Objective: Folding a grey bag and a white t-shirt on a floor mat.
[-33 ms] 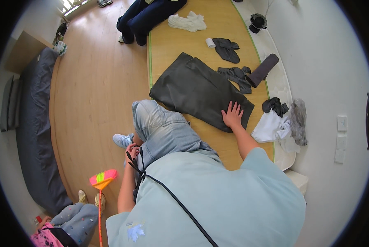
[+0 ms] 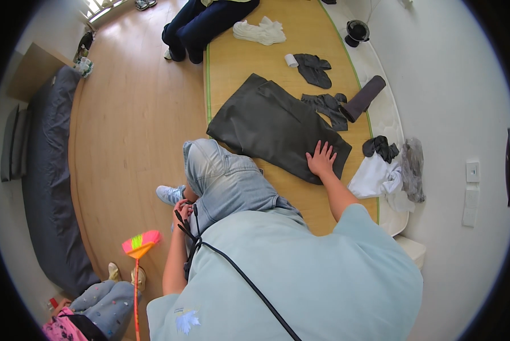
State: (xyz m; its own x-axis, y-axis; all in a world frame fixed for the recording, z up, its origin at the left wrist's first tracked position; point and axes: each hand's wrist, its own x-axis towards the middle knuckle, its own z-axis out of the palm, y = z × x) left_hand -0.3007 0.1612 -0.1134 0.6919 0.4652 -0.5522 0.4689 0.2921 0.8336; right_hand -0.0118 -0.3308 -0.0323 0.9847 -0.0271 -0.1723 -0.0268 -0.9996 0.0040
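Note:
My right hand (image 2: 321, 162) lies flat with its fingers spread, pressing on the near right corner of a dark grey folded cloth (image 2: 275, 125). The cloth is spread on a yellow woven mat (image 2: 238, 57), its far left corner at the mat's green edge. My left hand (image 2: 181, 211) is beside my bent leg in light blue jeans, its fingers curled. A black cord (image 2: 238, 267) crosses in front of that hand, hiding part of it; what the fingers hold, if anything, I cannot make out.
Dark grey cloth pieces (image 2: 313, 70), a dark roll (image 2: 364, 98), white cloth (image 2: 368, 177) and white socks (image 2: 260, 31) lie on the mat. A small black fan (image 2: 357, 32) stands by the wall. People sit at far left and lower left, near a bright broom (image 2: 142, 244).
The broom at lower left has shifted very slightly left. My hands and the grey cloth stay where they were.

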